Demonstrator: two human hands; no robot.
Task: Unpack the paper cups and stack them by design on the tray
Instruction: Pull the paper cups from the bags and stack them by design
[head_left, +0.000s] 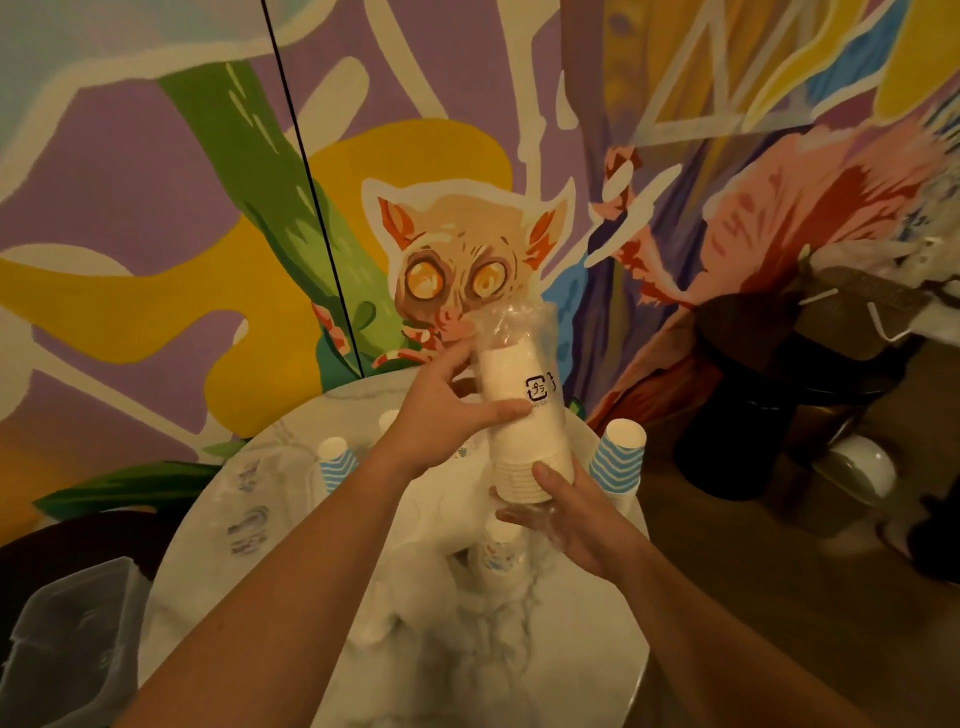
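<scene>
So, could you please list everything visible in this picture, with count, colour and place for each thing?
sleeve of cups: one nested stack, white, in clear plastic wrap, held above the table centre
blue-striped cups: two stacks seen, blue and white, one at right edge of the table, one at left
patterned cup: one, white with faint print, below the held sleeve
table: one, round, white
plastic bin: one, clear grey, lower left
mural wall: one, multicoloured, behind
left hand: grips the sleeve's upper part
right hand: holds the sleeve's bottom
</scene>
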